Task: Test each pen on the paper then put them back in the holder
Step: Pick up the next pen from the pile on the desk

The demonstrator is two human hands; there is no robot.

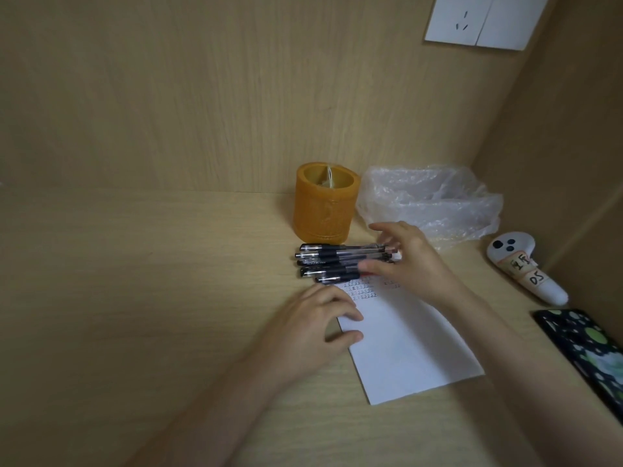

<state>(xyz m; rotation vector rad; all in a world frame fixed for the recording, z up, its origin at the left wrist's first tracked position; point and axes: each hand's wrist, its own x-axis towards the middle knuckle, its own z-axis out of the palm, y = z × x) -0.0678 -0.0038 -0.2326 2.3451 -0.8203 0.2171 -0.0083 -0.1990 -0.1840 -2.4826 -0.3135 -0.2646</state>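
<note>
Several black pens [332, 262] lie side by side on the desk, just in front of the orange round holder [323, 205]. A white sheet of paper [408, 342] with rows of small marks near its top edge lies below the pens. My right hand [409, 257] reaches over the right ends of the pens, fingers spread and touching them; whether it grips one I cannot tell. My left hand [313, 326] rests on the paper's left edge, fingers loosely bent, pressing it down.
A crumpled clear plastic bag [435, 200] sits right of the holder. A white controller with labels [526, 267] lies at the far right, a dark patterned phone [586, 352] below it. Wooden walls close the back and right; a wall socket [485, 20] is up high.
</note>
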